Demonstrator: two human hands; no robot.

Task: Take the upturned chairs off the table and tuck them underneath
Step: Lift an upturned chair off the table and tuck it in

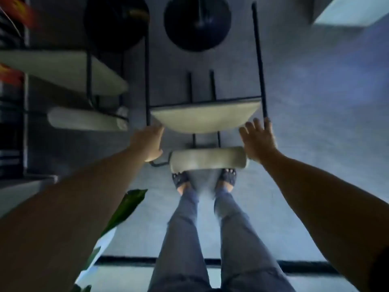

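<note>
An upturned chair with a pale seat [204, 120], a pale backrest [208, 160] and thin black legs [259, 60] hangs in front of me above my feet, legs pointing away. My left hand [152, 142] grips the frame at the seat's left edge. My right hand [257, 141] holds the right side where the black leg meets the seat, fingers partly spread. A second chair of the same kind [63, 68] is at the left, its backrest [84, 120] towards me. The whole view is blurred.
Two dark round shapes [196, 22] [116, 20] lie beyond the chair legs. A green plant leaf [130, 204] reaches in at lower left, orange-red flowers [16, 11] at upper left. Grey floor spreads to the right, with a dark strip [273, 264] behind my legs.
</note>
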